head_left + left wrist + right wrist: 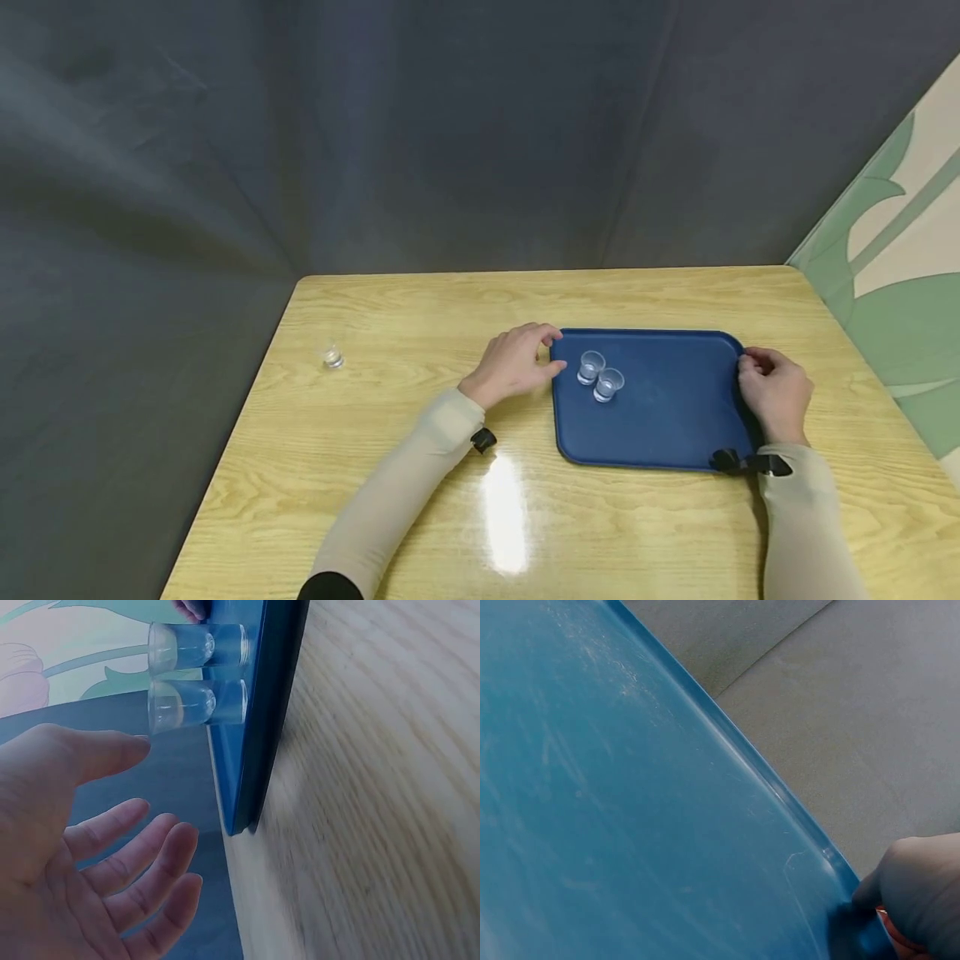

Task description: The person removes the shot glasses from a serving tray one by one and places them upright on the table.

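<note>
Two small clear shot glasses, one farther back (pixel 591 367) and one nearer (pixel 609 384), stand upright side by side near the left end of a blue tray (pixel 675 408). My left hand (pixel 517 362) is at the tray's left edge with nothing in it. In the left wrist view its thumb (pixel 105 754) and spread fingers (pixel 150 900) are apart, with the thumb tip close to the rim of one glass (pixel 199 703). At the tray's right edge my right hand (pixel 776 392) grips the rim, thumb (pixel 868 891) on top and the other fingers partly hidden.
A third small clear glass (pixel 333 358) is on the left part of the wooden table (pixel 405 325). Dark cloth (pixel 480 150) hangs behind and to the left of the table. A green and cream patterned panel (pixel 922 275) borders its right side.
</note>
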`<state>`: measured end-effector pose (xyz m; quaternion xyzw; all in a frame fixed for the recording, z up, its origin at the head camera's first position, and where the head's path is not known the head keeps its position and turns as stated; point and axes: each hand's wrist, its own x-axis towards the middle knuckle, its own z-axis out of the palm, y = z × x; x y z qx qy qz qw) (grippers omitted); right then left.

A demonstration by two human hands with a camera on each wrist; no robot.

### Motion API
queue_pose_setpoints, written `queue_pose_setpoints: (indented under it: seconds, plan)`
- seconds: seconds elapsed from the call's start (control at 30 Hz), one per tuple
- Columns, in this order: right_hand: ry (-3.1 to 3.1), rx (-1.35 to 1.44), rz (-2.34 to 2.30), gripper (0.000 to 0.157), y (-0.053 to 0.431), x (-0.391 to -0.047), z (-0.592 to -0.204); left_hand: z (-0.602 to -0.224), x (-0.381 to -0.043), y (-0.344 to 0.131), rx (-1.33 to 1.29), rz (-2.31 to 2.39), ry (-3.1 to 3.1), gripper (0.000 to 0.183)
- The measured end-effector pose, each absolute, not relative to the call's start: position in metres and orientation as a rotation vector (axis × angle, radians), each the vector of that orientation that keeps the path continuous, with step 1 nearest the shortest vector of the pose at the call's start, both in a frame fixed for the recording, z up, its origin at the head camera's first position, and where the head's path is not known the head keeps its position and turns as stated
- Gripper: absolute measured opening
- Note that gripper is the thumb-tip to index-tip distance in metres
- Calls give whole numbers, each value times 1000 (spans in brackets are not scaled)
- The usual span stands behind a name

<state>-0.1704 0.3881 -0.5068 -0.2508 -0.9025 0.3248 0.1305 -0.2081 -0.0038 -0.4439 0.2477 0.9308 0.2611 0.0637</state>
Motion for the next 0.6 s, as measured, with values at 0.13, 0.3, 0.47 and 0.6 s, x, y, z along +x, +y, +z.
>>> queue_pose_setpoints:
  seconds: [0.13, 0.3, 0.47, 0.6]
  plan:
    - [-2612, -718, 943, 40, 388, -171, -506, -445, -210, 3, 779, 774, 2805, 48]
    - [-2603, -723, 951, 39, 388, -171, -505, -448, -212, 10, 789, 757, 2797, 47]
    - [-2598, -737, 968, 39, 390, -170, -504, -448, -212, 18, 808, 751, 2791, 46]
    - [-2594, -736, 970, 39, 389, -170, -503, -448, -212, 22, 816, 741, 2796, 45]
